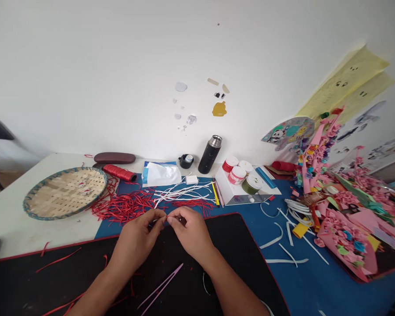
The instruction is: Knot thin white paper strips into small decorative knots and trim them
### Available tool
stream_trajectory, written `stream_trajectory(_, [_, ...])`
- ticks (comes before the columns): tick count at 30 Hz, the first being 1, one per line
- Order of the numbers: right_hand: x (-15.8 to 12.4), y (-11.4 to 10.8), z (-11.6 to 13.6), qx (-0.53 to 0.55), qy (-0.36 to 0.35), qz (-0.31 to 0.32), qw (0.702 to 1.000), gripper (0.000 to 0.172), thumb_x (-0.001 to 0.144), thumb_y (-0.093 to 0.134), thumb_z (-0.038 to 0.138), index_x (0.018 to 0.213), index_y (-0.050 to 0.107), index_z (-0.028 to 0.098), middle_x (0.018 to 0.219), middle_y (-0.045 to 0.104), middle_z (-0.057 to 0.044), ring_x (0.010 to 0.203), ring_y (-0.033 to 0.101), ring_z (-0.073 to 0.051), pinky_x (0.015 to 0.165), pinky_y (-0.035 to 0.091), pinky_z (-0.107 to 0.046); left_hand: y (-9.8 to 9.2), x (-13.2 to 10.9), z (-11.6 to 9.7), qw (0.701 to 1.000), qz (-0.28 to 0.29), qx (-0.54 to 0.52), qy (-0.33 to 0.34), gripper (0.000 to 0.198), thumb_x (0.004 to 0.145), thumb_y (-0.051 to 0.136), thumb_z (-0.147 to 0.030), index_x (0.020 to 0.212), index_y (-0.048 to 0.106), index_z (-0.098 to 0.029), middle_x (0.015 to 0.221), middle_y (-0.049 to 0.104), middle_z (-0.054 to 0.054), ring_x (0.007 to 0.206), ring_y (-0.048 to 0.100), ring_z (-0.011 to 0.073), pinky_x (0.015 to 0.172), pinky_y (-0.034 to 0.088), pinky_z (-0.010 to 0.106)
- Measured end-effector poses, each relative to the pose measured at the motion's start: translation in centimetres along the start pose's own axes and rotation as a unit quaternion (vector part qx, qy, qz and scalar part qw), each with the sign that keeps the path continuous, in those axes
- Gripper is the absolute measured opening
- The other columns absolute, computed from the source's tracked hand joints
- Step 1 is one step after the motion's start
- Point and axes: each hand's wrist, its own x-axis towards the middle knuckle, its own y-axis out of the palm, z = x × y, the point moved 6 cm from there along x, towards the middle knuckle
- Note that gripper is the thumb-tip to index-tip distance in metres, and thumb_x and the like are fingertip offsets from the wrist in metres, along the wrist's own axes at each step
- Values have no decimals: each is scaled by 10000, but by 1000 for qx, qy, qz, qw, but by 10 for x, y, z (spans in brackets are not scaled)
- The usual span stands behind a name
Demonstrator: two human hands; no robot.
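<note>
My left hand [136, 239] and my right hand [191, 230] meet above the back edge of the black mat [237, 263]. Both are closed, thumb against forefinger, pinching a short bit of red cord [166, 217] between them; most of it is hidden by the fingers. Just behind the hands lie a tangled heap of red cords [128, 206] and a bundle of white strips [184, 193]. Purple tweezers [161, 287] rest on the mat between my forearms, their tips pointing away from me.
At left sits a round woven basket [66, 193], with a spool of red cord [120, 173] beside it. A black flask [210, 156] stands by the wall. Ribbon rolls [253, 183] sit on a white box [228, 193]. Pink paper flowers [342, 232] crowd the right side.
</note>
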Motion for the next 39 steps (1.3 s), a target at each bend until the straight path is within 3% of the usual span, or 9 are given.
stream_trajectory(5, [1,6,-13,114,69,46,990,123,948,684,259,922,773,178,784,715,4,689,607,-142,658,439,-253,1,0,2,1000,17,-20,-8,285,960,552,-488,939,755,-289,870,827,8,757,777,249,694,539,316])
stream_trajectory(12, [2,8,-11,162,73,69,982,139,928,674,282,901,758,175,729,650,19,651,562,-129,635,419,-250,-1,0,-2,996,39,-79,-20,281,952,572,-499,885,734,-280,832,803,18,777,783,258,683,575,307])
stream_trajectory(26, [0,9,-13,117,78,58,988,91,900,655,153,930,739,169,673,559,59,602,490,-112,593,374,-236,-6,1,-7,1000,18,-22,11,270,938,595,-472,865,771,-281,758,799,12,690,740,243,629,521,286])
stream_trajectory(39, [-1,10,-11,131,73,56,987,20,898,686,194,889,698,183,673,554,63,599,481,-109,580,369,-234,-6,0,-8,999,13,-44,11,272,925,605,-478,854,780,-283,743,793,14,675,731,238,626,533,288])
